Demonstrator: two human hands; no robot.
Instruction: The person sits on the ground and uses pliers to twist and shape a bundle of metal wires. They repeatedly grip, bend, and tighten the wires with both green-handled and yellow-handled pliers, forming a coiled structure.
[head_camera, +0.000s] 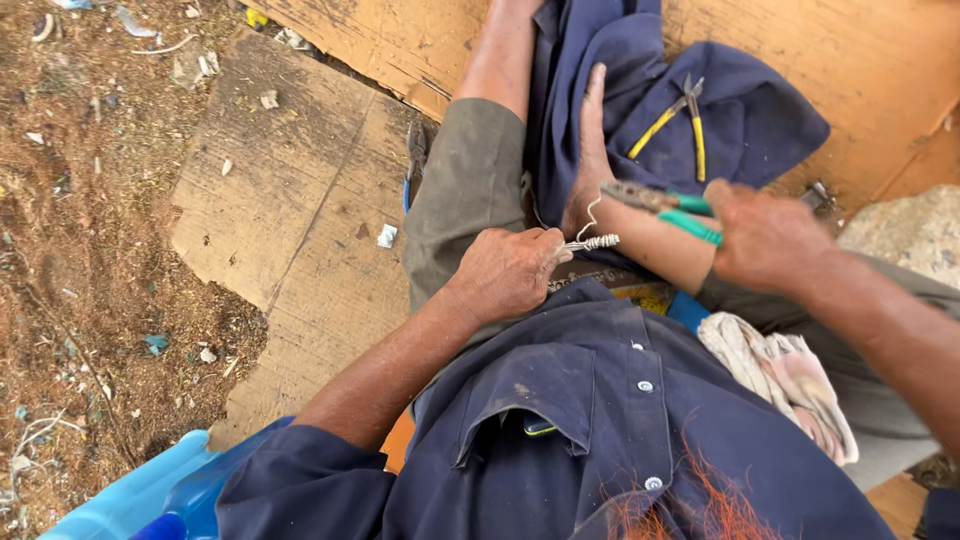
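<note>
Over cardboard (300, 200), left hand (505, 272) pinches half-hidden twisted wire (592, 242); right hand (765, 238) grips green-handled pliers (665, 207).

packages: none seen | labels: none seen | signs: none seen | screens: none seen | doubtful: small white scrap (387, 236) lay on the worn board (300, 200) left of centre, crumpled, too small to tell if wrapper or paper | small blue scrap (156, 344) lay on the dirt, near left

Pliers: two, green-handled (665, 205), yellow-handled (678, 122). Twisted wire (592, 241): one.
</note>
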